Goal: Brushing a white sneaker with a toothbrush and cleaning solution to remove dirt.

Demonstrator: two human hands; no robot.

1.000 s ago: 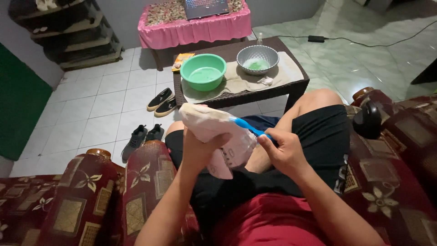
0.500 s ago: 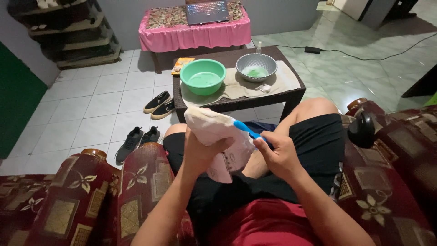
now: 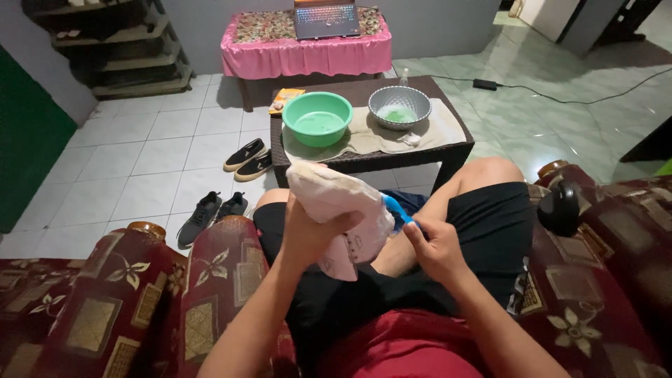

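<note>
I sit on a patterned sofa with a pale pink shoe (image 3: 339, 206) held over my lap. My left hand (image 3: 311, 234) grips the shoe from underneath, its sole side turned up and away. My right hand (image 3: 437, 245) is closed around the handle of a blue brush (image 3: 396, 208), whose head presses against the right side of the shoe. The brush bristles are hidden behind the shoe.
A dark low table (image 3: 448, 150) stands ahead with a green basin (image 3: 317, 117), a metal bowl (image 3: 400, 106) and a beige cloth (image 3: 381, 138). Two pairs of shoes (image 3: 246, 159) lie on the tiled floor at left. A laptop (image 3: 326, 19) sits on a pink-covered table behind.
The shoe and both hands have shifted slightly lower and rightward in view; the brush stays against the shoe's side with small movement.
</note>
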